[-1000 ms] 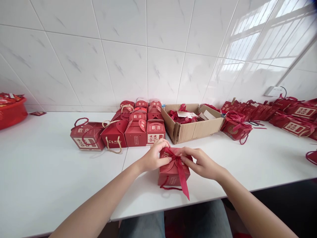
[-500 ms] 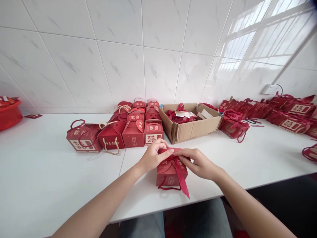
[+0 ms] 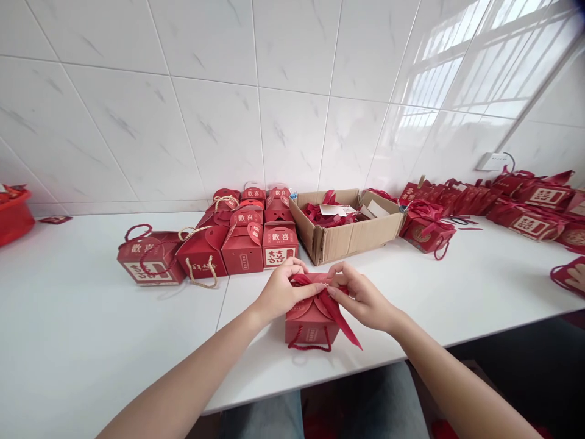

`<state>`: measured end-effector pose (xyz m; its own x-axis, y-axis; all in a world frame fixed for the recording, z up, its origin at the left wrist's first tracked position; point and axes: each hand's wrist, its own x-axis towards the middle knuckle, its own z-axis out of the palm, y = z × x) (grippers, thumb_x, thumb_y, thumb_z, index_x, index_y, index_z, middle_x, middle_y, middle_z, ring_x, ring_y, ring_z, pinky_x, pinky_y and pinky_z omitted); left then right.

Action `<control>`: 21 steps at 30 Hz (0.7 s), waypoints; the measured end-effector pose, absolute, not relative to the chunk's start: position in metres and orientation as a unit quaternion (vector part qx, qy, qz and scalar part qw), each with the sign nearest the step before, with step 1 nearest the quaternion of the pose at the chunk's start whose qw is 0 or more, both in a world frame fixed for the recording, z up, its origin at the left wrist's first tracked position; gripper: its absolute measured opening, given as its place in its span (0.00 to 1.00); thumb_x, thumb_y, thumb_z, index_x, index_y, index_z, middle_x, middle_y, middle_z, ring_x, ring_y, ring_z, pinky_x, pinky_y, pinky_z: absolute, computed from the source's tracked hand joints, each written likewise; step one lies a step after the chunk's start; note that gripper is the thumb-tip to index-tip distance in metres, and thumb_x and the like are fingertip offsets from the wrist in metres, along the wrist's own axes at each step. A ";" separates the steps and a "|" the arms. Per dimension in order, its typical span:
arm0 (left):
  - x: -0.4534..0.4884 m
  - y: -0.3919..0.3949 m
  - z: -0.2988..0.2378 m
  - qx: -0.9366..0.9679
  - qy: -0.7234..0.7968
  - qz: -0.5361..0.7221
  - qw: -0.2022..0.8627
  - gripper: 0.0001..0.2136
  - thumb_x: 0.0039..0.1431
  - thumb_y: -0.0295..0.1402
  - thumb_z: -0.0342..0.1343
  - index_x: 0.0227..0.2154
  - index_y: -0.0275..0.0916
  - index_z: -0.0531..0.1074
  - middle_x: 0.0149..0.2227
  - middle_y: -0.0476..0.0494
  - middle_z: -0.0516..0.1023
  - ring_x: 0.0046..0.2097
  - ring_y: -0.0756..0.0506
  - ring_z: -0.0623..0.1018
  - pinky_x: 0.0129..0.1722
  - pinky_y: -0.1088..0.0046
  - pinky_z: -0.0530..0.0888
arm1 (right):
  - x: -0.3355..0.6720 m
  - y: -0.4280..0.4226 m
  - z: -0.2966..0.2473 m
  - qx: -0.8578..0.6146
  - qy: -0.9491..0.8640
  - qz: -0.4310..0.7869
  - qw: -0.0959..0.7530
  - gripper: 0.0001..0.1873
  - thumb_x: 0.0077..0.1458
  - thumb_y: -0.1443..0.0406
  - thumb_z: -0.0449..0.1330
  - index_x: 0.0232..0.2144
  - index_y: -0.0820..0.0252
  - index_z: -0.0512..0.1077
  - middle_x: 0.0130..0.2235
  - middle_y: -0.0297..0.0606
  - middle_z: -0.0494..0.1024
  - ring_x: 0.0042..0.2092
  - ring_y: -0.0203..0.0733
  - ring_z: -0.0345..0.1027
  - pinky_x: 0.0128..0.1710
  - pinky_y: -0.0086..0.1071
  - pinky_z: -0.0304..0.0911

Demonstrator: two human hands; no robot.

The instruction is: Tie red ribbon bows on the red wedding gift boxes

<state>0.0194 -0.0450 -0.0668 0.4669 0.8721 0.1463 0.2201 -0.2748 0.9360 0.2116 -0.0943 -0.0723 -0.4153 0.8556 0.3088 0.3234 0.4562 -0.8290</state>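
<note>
A small red gift box (image 3: pixel 307 326) stands on the white table close to its front edge, a twisted cord handle hanging down its near side. Across its folded top lies a red ribbon (image 3: pixel 339 317), one tail slanting down to the right past the box. My left hand (image 3: pixel 287 289) is closed at the top left, its thumb pressing the ribbon where it crosses. On the right side, my right hand (image 3: pixel 361 299) pinches the ribbon between thumb and index finger. The fingertips of both hands nearly meet over the crossing, which they partly hide.
Several red gift boxes (image 3: pixel 244 247) stand grouped at the back left. Beside them, a cardboard box (image 3: pixel 356 235) holds red ribbons and white cards. More ribboned boxes (image 3: pixel 532 222) line the right. Another person's hand (image 3: pixel 576 277) touches a box at the right edge. A red basin (image 3: pixel 16 219) sits far left.
The ribbon tail has swung from hanging down the front to slanting right. My right hand's fingers have curled and drawn slightly back. At the right edge, another person's hand has appeared.
</note>
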 end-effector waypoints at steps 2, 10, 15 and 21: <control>0.020 -0.045 -0.065 0.726 0.369 0.359 0.457 0.15 0.47 0.41 0.63 0.20 0.37 0.65 0.42 0.46 0.68 0.38 0.47 0.71 0.38 0.70 0.68 | 0.211 -0.094 -0.074 -0.388 -0.754 0.360 0.388 0.05 0.64 0.62 0.48 0.41 0.56 0.56 0.29 0.31 0.69 0.27 0.32 0.54 0.26 0.26 0.51; 0.019 -0.041 -0.066 0.779 0.315 0.360 0.406 0.17 0.51 0.39 0.62 0.16 0.40 0.61 0.32 0.44 0.78 0.51 0.42 0.69 0.48 0.65 0.66 | 0.209 -0.094 -0.074 -0.401 -0.774 0.282 0.400 0.04 0.63 0.63 0.48 0.39 0.57 0.59 0.28 0.32 0.69 0.30 0.34 0.60 0.29 0.29 0.56; 0.017 -0.042 -0.063 0.787 0.333 0.351 0.383 0.13 0.51 0.40 0.61 0.20 0.38 0.69 0.38 0.41 0.75 0.50 0.41 0.71 0.48 0.65 0.67 | 0.208 -0.092 -0.071 -0.405 -0.780 0.261 0.399 0.03 0.63 0.65 0.49 0.40 0.57 0.59 0.29 0.32 0.69 0.30 0.34 0.61 0.30 0.29 0.56; 0.016 -0.042 -0.062 0.813 0.345 0.307 0.354 0.11 0.55 0.42 0.56 0.28 0.39 0.72 0.38 0.43 0.70 0.42 0.43 0.71 0.45 0.64 0.68 | 0.208 -0.090 -0.065 -0.416 -0.778 0.247 0.400 0.03 0.63 0.63 0.48 0.39 0.57 0.58 0.28 0.32 0.69 0.29 0.35 0.62 0.30 0.29 0.58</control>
<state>0.0164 -0.0423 -0.0617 0.5735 0.7781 0.2562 0.3430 -0.5121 0.7875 0.2076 -0.0903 -0.0650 -0.3337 0.8457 0.4165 0.4501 0.5312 -0.7178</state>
